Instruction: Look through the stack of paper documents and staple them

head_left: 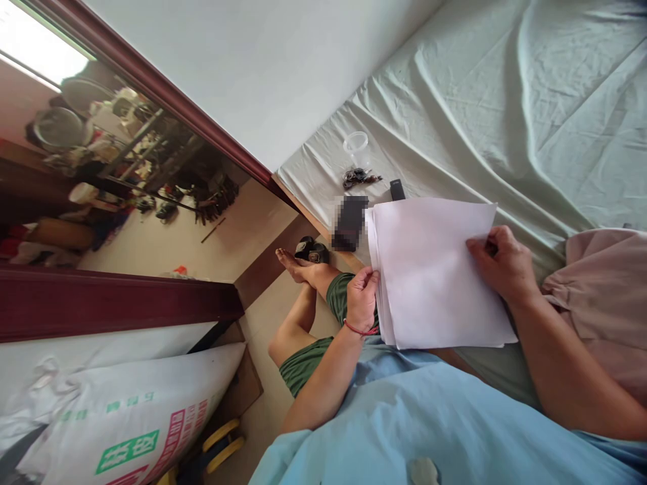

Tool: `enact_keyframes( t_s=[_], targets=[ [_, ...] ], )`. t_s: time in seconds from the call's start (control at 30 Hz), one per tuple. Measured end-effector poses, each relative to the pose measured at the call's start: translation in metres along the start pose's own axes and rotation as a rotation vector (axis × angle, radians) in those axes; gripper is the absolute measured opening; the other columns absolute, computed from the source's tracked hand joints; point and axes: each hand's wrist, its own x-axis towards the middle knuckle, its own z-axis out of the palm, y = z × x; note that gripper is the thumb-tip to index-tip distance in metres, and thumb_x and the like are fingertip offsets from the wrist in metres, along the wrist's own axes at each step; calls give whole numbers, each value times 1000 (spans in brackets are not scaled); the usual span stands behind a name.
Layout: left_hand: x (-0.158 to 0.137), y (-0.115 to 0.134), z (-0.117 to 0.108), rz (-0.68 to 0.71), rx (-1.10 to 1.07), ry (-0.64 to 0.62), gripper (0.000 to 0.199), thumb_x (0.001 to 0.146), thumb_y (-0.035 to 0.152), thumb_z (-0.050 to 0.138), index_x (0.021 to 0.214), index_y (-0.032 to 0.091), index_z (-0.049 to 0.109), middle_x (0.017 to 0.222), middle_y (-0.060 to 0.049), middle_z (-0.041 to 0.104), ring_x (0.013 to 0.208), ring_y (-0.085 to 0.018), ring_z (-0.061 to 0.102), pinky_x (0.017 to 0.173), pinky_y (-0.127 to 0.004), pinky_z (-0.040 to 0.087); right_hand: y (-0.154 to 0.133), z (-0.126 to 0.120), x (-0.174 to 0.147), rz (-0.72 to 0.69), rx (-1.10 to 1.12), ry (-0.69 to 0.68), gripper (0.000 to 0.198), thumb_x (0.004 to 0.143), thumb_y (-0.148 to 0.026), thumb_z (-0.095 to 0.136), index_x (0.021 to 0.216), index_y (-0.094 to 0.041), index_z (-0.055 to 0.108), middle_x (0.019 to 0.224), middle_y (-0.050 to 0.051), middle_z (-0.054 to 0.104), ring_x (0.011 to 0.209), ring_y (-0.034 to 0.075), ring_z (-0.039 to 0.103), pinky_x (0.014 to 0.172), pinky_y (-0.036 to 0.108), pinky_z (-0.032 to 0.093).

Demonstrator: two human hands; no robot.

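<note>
A loose stack of blank white paper sheets [435, 276] lies across my lap, its left and lower edges slightly fanned. My left hand [362, 296], with a red string at the wrist, pinches the stack's left edge between thumb and fingers. At the upper right edge, my right hand [505, 263] is closed, its thumb on the top sheet and the other fingers curled. How many sheets the right hand holds is hidden.
On the bed sheet [455, 121] stand a clear plastic cup [356, 145], a tangled dark bundle [360, 177], a small black object [397, 189] and a blurred-out dark item [350, 222]. Black shoes [311, 249] rest on the floor. A large white sack [136, 404] is at lower left, pink fabric [606, 303] at right.
</note>
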Motion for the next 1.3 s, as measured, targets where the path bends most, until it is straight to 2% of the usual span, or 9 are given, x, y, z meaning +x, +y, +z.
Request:
enact_keyframes(
  t_s=[0.17, 0.3, 0.4, 0.57, 0.73, 0.97, 1.07, 1.2, 1.3],
  targets=[
    [0, 1, -2, 94, 85, -76, 30, 84, 34, 65, 109, 19, 71, 95, -4, 75, 90, -18, 68, 84, -29, 53, 3, 4, 1, -13, 57, 14, 25, 82, -45, 64, 96, -24, 61, 91, 6, 69, 73, 20, 56, 75, 37, 46],
    [-1, -2, -1, 104, 64, -38, 50, 84, 30, 67, 130, 23, 49, 81, 2, 70, 70, -12, 64, 69, -24, 48, 3, 5, 2, -38, 94, -22, 38, 79, -46, 68, 109, -23, 63, 94, 7, 72, 74, 20, 58, 78, 40, 48],
    [-2, -3, 0, 88, 24, -50, 50, 82, 27, 67, 125, 25, 41, 78, 4, 67, 66, -11, 62, 66, -22, 46, 2, 4, 2, -26, 128, -51, 47, 76, -48, 71, 116, -23, 64, 92, 5, 72, 73, 19, 58, 76, 38, 49],
    [-2, -4, 1, 94, 43, -22, 36, 82, 29, 67, 108, 24, 44, 71, 6, 60, 63, -10, 57, 65, -22, 42, 1, 1, 1, -34, 143, -64, 26, 78, -44, 68, 94, -25, 72, 76, 0, 60, 67, 16, 53, 71, 33, 45],
    [0, -6, 1, 101, 58, 4, 30, 84, 32, 66, 104, 24, 46, 63, 9, 50, 57, -10, 50, 60, -22, 38, -2, -2, -3, 21, 258, -36, 22, 82, -43, 66, 89, -22, 70, 68, -3, 54, 62, 12, 46, 62, 28, 37],
    [1, -8, -1, 86, 160, 34, 16, 83, 28, 65, 94, 18, 62, 84, -3, 70, 79, -14, 65, 75, -26, 48, -2, -2, -1, 85, 134, 109, 21, 83, -39, 61, 92, -21, 66, 74, 0, 64, 62, 13, 49, 64, 27, 39],
    [0, -5, 0, 54, 116, 13, 23, 80, 23, 67, 102, 17, 64, 89, -4, 71, 83, -14, 66, 77, -26, 49, 0, -1, 0, 62, 44, 76, 21, 84, -40, 59, 91, -21, 66, 72, 1, 63, 65, 14, 51, 66, 28, 39],
    [-2, 1, 2, -44, 14, -34, 45, 75, 26, 74, 118, 18, 62, 82, 0, 68, 75, -13, 63, 72, -25, 48, 0, 0, 1, 54, 9, 46, 21, 84, -41, 59, 87, -22, 65, 66, -1, 60, 64, 15, 51, 66, 29, 38],
    [-2, 3, 2, -128, -73, -63, 50, 70, 35, 83, 114, 18, 66, 83, 0, 69, 77, -13, 64, 76, -27, 49, -2, 0, 1, 61, 26, 59, 21, 83, -41, 60, 87, -22, 66, 66, -1, 60, 64, 15, 51, 65, 29, 39]
  ],
)
